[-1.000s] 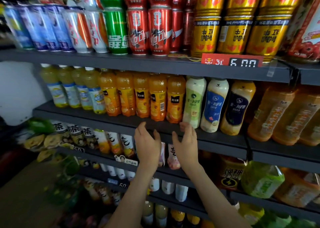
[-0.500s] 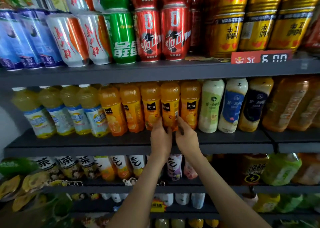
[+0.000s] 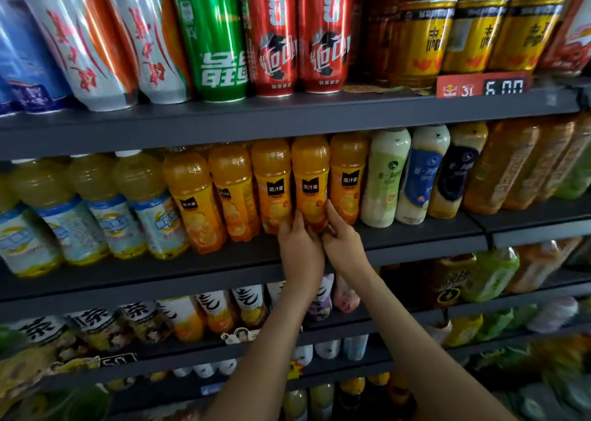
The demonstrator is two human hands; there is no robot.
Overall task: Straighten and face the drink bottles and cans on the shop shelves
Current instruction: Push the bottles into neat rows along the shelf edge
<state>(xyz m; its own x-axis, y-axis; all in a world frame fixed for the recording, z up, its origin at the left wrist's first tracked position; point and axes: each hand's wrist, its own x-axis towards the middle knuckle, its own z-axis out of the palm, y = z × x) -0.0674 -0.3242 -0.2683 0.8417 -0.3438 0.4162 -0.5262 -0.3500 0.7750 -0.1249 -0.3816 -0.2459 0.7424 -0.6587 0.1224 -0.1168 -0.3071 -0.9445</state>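
Near the middle shelf's (image 3: pixel 415 233) front edge, the left hand (image 3: pixel 299 251) and right hand (image 3: pixel 343 243) grip the base of one orange juice bottle (image 3: pixel 310 171). Facing looks underway, and the next move likely calls for a slight twist to square its label.

My arms reach up side by side; my left hand (image 3: pixel 299 251) and right hand (image 3: pixel 342 241) lie close together, fingers cupping one orange bottle (image 3: pixel 310 180).

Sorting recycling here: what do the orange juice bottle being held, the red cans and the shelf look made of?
The orange juice bottle: clear glossy plastic, seemingly; juice shows through, dimpled top; red cans: metal, likely aluminium; streaked sheen; shelf: dark matt, probably painted metal; thin flat edge.
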